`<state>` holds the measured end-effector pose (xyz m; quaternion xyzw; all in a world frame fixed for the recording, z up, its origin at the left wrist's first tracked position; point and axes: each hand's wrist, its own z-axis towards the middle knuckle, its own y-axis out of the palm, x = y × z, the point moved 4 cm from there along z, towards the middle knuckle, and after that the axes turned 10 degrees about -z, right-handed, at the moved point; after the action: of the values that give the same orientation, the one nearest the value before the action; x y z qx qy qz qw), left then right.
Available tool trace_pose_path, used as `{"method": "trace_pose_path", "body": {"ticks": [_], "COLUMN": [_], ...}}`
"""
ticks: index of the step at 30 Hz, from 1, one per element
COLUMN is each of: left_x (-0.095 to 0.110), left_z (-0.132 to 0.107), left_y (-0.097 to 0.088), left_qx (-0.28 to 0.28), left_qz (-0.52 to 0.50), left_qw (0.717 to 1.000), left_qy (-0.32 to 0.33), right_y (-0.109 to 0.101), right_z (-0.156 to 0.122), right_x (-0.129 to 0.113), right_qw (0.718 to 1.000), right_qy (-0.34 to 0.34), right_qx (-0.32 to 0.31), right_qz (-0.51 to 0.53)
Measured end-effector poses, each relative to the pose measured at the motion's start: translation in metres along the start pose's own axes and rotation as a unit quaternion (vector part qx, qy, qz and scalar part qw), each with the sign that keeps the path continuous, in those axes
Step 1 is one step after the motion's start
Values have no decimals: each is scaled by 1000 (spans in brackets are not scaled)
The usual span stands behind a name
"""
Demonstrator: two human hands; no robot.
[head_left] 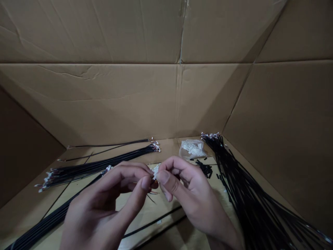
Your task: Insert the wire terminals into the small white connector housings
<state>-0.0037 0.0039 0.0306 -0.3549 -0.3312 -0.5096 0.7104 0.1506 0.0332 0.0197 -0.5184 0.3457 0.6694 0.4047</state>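
My left hand [104, 205] pinches thin coloured wires [153, 193] between thumb and index finger, and a few wire ends stick out below the fingertips. Facing it, my right hand [192, 198] is closed, thumb against index finger, at a small white connector [155, 169] right beside the wires. The fingertips of both hands nearly meet and cover much of the connector, so how far the wires go into it is hidden. Beneath the hands, black cables [153, 222] lie across the table, with a small white piece [159, 221] between them.
Black cable bundles with white connectors lie on the left [104, 161] and lower left [52, 217]. A larger bundle [241, 187] spreads along the right. A clear bag of white pieces [192, 148] and short black tubes [205, 169] sit behind my right hand. Cardboard walls [125, 100] surround the table.
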Motion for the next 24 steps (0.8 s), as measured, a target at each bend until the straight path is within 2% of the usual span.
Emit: {"method": "trace_pose_path", "body": {"ticks": [4, 7, 14, 19, 24], "left_x": [-4, 1, 21, 16, 10], "left_z": [-3, -4, -2, -8, -13], "left_y": [-6, -5, 4, 9, 11], "left_qx": [-18, -29, -40, -35, -28], "left_qz": [32, 78, 208, 277, 287], "left_qw": [999, 996, 964, 942, 938], "left_qy": [15, 38, 162, 186, 191], "right_y": [-3, -5, -4, -5, -8], "right_z": [0, 0, 4, 5, 6], "right_x": [3, 7, 14, 16, 16], "right_qw": [1000, 999, 993, 991, 992], "right_qy": [26, 38, 62, 82, 84], "right_qx": [-9, -16, -37, -38, -33], "right_qz": [12, 28, 88, 100, 89]}}
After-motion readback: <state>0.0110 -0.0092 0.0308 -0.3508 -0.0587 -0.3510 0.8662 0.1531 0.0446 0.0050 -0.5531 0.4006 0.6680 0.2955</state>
